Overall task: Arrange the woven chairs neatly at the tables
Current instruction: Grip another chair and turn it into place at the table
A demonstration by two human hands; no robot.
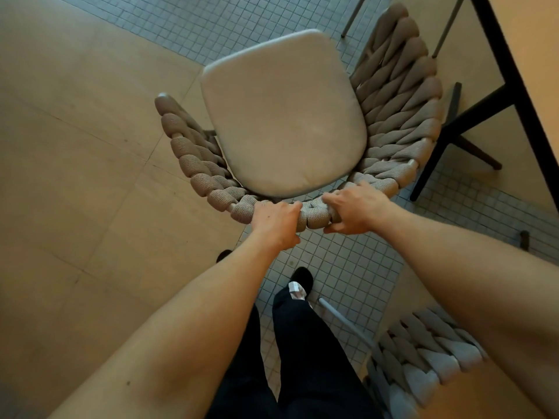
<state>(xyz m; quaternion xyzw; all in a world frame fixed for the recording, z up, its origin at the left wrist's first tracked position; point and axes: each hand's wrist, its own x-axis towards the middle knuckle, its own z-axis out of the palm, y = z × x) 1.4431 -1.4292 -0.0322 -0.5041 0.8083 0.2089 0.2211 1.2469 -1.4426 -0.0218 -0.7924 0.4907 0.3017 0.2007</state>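
Note:
A woven chair [402, 95] with thick beige braided rope around its back and a pale grey seat cushion [284, 119] stands right in front of me. My left hand [275, 222] grips the top of the braided backrest, fingers curled over the rim. My right hand [357, 210] grips the same rim just to the right, thumb underneath. A table [532, 55] with a light top and dark edge runs along the right side; its dark legs [447, 128] stand next to the chair's right arm.
A second woven chair [429, 358] with a grey metal leg sits at the lower right, close to my right forearm. The floor is tan panels on the left and small grey tiles in the middle. My dark trousers and shoe [302, 282] are below the chair.

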